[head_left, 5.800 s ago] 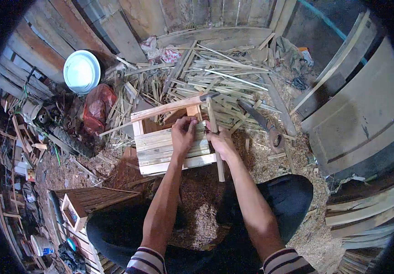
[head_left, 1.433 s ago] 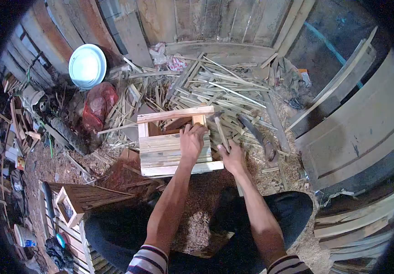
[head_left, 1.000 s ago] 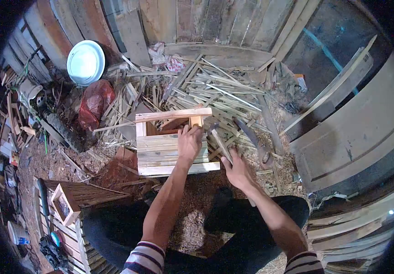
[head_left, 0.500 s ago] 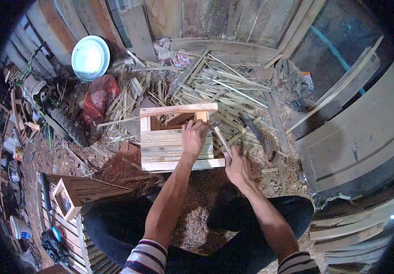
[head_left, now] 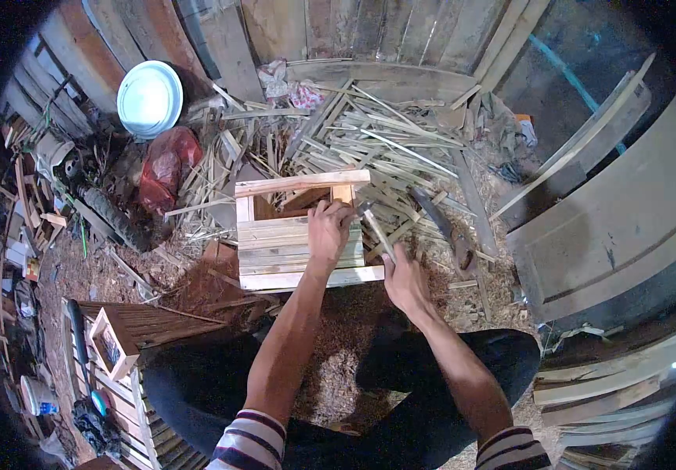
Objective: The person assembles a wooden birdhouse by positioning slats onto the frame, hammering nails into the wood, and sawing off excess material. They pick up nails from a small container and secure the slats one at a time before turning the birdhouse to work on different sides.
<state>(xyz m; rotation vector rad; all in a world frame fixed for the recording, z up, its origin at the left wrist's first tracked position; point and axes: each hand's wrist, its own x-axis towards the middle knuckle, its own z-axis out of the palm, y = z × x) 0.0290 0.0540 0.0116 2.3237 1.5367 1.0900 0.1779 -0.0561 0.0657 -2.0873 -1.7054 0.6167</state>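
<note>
"Hammer [head_left: 379, 230]: where do we have it?"
"Our right hand [head_left: 407, 282] is wrapped tight round it. The wooden box [head_left: 275, 251] is under our left hand [head_left: 328, 235]; we can't tell if that one pinches anything."

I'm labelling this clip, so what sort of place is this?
Probably a woodworking shed: a heap of thin, pale wooden strips, a long, dark-bladed handsaw and a pale wooden-handled hammer.

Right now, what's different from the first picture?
The hammer went from nearly upright to slanting; its head came down beside the left hand. The right hand, gripping it, moved right and nearer the person. The left hand stayed at the wooden box; the saw stayed put.
</note>
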